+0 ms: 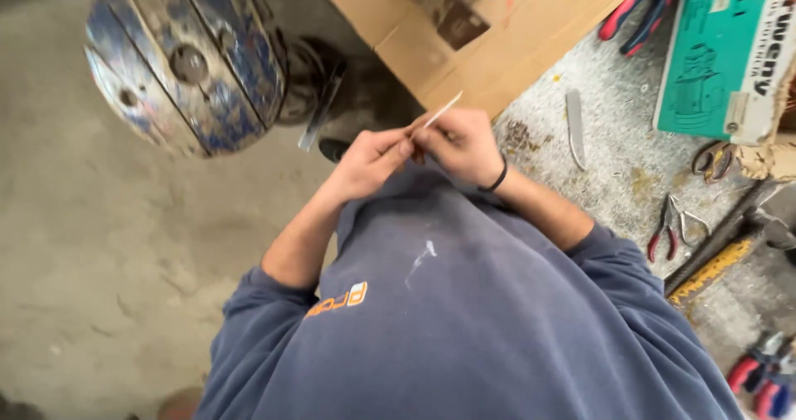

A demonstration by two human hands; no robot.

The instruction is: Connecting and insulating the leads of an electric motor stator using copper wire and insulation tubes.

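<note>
Both hands meet in front of the chest, above the floor and beside the grey surface (pixel 613 163). The left hand (pixel 369 163) and the right hand (pixel 464 142) each pinch closed on a thin pale strip (pixel 442 110), which sticks up and away from the fingertips. It is maybe a wire or a cable tie; the view is too small to tell. The strip could slip out or snap if the fingers pull unevenly, because so little of it is held. The fingertips hide the lower end. Red-handled pliers (pixel 672 225) and a green box (pixel 721 55) lie on the surface, the box cut off by the edge.
</note>
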